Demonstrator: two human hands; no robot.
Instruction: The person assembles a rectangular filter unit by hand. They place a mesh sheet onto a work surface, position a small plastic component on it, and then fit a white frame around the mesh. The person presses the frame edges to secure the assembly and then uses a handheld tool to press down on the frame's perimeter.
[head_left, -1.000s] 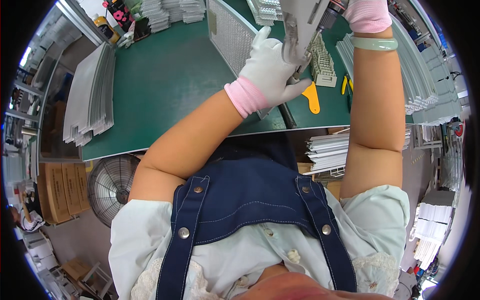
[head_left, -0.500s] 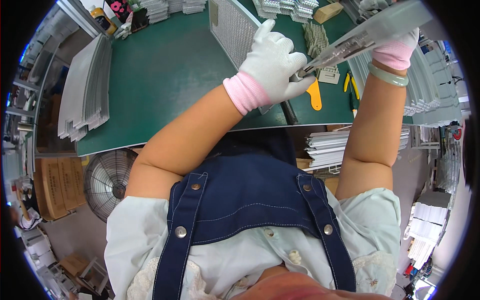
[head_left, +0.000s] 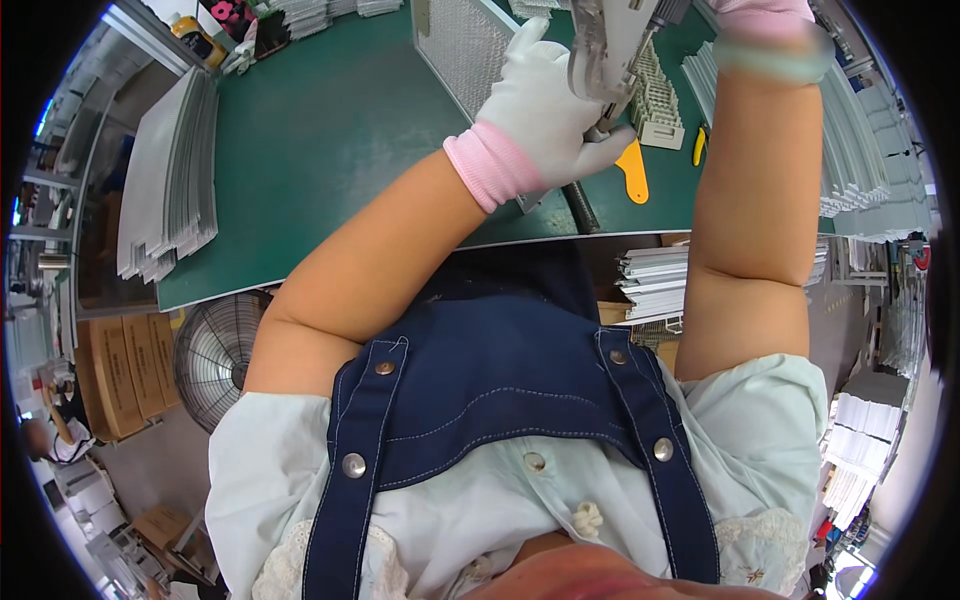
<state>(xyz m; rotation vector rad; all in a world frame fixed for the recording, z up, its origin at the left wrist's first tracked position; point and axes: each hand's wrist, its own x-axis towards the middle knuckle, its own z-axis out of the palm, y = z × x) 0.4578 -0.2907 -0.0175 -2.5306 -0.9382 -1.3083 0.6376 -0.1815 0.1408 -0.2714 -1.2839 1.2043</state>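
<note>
My left hand [head_left: 548, 118], in a white glove with a pink cuff, is closed on the edge of a framed mesh panel [head_left: 458, 48] standing on edge on the green tabletop. One finger stretches up along the frame. A grey tool with a metal nose [head_left: 612, 45] points down at my left thumb and fingers; its tip is partly hidden there. My right hand [head_left: 768, 18] is at the top right, mostly cut off and blurred at the wrist, so its fingers and hold do not show. Beside my left thumb lie a yellow scraper [head_left: 634, 172] and a dark rod [head_left: 580, 207].
A row of beige plastic parts [head_left: 658, 105] stands beyond the scraper. Yellow-handled pliers [head_left: 699, 146] lie partly behind my right forearm. Stacked panels stand at left [head_left: 168, 170] and right [head_left: 850, 150]. Below the table are metal strips [head_left: 655, 285] and a fan [head_left: 215, 350].
The grey tool has swung from a slant at the right to a steeper stance over my left hand. My right arm has reached farther forward. The left hand keeps its hold.
</note>
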